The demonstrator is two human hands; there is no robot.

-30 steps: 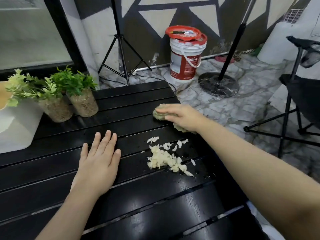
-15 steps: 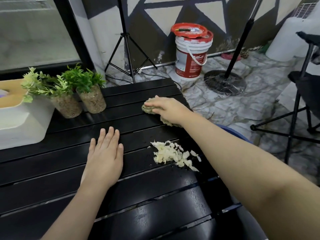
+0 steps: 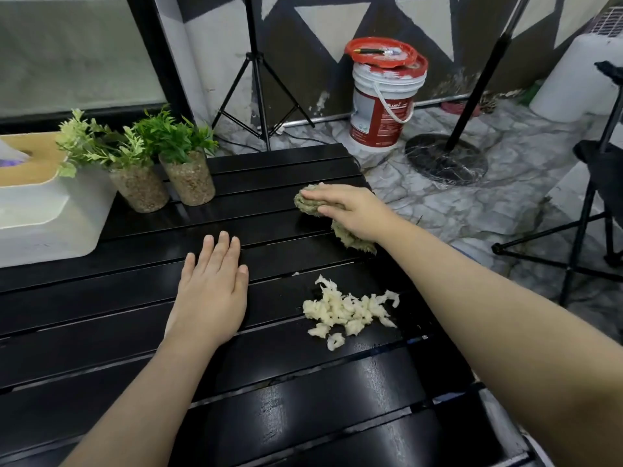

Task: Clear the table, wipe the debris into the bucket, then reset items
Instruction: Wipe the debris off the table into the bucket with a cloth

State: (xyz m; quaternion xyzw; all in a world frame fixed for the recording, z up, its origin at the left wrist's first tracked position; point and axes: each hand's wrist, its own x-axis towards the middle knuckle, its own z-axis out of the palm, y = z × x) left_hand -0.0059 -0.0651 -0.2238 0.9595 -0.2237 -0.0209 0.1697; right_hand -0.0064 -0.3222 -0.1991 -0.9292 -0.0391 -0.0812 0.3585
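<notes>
A pile of pale shredded debris (image 3: 347, 310) lies on the black slatted table (image 3: 269, 399) near its right edge. My right hand (image 3: 350, 210) presses a greenish cloth (image 3: 354, 241) flat on the table beyond the pile, close to the far right corner. My left hand (image 3: 212, 294) rests palm down on the slats, left of the debris, holding nothing. A sliver of a blue bucket (image 3: 467, 252) shows beside my right forearm, below the table edge.
Two small potted plants (image 3: 188, 163) and a white tissue box (image 3: 40, 203) stand at the table's far left. On the floor beyond are a paint bucket with a red lid (image 3: 384, 106), a tripod (image 3: 259, 89), a round stand base (image 3: 445, 160) and a black chair (image 3: 600, 183).
My right hand has slid the cloth leftward along the far slats. The debris sits in a tighter pile. My left hand has stayed flat in place.
</notes>
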